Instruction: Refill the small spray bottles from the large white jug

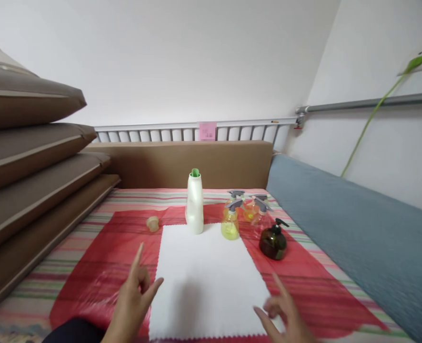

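Observation:
My left hand [134,290] hovers by the left edge of a white sheet [211,276] with a scalloped border. Its thumb and index finger are spread and the others curl in; it holds nothing. Over the sheet's lower right corner, my right hand [280,312] makes the same shape, also holding nothing. A white bottle [195,205] with a green spout stands upright at the sheet's far edge. Left of it lies a small pale cap [153,223]. A yellow spray bottle [230,226], a pink spray bottle [260,224] and a dark pump bottle [273,243] stand to the right.
Under the sheet, a red plastic sheet [89,262] covers part of a striped cloth [54,271]. Brown cushions [35,143] are stacked at left. A long brown cushion [154,164] lines the back and a blue one [346,224] the right side. A green cable [371,116] hangs from a wall socket.

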`<state>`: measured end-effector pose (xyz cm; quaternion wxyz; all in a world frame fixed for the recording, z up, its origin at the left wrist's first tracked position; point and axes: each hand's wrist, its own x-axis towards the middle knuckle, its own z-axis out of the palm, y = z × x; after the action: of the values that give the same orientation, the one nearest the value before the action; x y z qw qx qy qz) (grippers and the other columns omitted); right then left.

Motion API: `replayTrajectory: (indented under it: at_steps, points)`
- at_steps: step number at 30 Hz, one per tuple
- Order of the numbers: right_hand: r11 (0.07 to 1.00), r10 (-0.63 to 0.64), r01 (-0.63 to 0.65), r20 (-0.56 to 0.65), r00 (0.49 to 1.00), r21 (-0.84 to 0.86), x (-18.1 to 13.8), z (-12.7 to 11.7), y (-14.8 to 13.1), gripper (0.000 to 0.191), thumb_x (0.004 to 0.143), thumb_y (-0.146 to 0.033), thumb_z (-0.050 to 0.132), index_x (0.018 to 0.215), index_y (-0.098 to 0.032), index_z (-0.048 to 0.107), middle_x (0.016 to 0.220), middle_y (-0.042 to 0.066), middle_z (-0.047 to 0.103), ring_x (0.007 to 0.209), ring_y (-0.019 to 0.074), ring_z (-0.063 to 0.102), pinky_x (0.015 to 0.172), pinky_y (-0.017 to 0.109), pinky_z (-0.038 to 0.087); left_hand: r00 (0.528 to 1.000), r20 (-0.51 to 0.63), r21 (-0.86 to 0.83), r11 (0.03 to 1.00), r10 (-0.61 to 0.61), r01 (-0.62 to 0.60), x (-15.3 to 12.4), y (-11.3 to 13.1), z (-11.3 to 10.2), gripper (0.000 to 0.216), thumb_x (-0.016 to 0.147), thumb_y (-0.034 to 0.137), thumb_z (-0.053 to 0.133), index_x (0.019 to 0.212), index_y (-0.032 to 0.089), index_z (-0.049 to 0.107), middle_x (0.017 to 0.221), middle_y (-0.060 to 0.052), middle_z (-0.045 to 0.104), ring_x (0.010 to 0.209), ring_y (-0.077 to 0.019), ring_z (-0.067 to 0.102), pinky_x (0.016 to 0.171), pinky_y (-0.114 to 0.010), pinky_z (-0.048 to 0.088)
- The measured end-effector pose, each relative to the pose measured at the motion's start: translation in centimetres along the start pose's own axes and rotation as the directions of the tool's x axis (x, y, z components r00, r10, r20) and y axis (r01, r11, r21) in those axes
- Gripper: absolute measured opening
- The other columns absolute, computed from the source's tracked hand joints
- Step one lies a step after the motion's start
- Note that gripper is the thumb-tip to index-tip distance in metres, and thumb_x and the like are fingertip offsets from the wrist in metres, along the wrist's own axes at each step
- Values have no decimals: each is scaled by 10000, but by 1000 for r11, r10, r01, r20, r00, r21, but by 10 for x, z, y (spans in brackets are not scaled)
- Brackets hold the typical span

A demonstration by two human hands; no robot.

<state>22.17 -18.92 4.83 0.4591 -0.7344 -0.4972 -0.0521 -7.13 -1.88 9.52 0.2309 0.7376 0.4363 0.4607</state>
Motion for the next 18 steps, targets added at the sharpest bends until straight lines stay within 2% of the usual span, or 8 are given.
replayTrajectory:
  at_steps: [2, 5, 7, 13, 18]
  points:
    - [994, -75, 78, -50, 996, 75, 24, 13, -43, 744, 844, -420, 524, 1435, -141, 168, 597, -71, 512, 502, 128, 523, 562, 244, 468, 1000, -14, -32, 999, -3, 2, 5, 18, -18, 810, 820, 354, 520, 1462, 191, 54, 528, 112, 303, 460, -114, 357, 515, -220, 365]
    - [990, -114, 113, 9, 993, 80, 55, 18, -101, 649, 874, -308, 480, 1431, -129, 200, 573, -87, 445, 477, 109, 473, 538, 218, 412, 999, -28, -13, 1000, -21, 20, 14, 33, -40, 806, 822, 304, 490, 1463, 174, 19, 524, 113, 270, 455, -109, 326, 509, -210, 328]
    - [989, -139, 136, 41, 989, 62, 70, 16, -126, 621, 870, -241, 449, 1433, -133, 209, 562, -94, 403, 472, 106, 449, 538, 213, 390, 999, -32, 14, 1000, -28, 28, 20, 36, -51, 816, 814, 283, 486, 1462, 160, 5, 526, 114, 259, 450, -106, 312, 498, -204, 305]
    - [981, -191, 191, 28, 981, 22, 81, 3, -160, 690, 823, -148, 428, 1452, -136, 146, 557, -97, 363, 474, 108, 424, 544, 211, 366, 997, -77, -67, 997, 30, -35, 26, 51, -69, 844, 805, 296, 501, 1462, 180, -17, 549, 106, 283, 454, -102, 321, 495, -198, 313]
    - [959, -282, 283, 13, 959, -38, 78, 0, -169, 717, 832, -136, 399, 1463, -130, 57, 579, -79, 414, 502, 118, 452, 557, 221, 368, 992, -92, -94, 991, 83, -92, 31, 53, -65, 871, 790, 317, 519, 1461, 169, -17, 543, 109, 302, 444, -101, 333, 498, -200, 326]
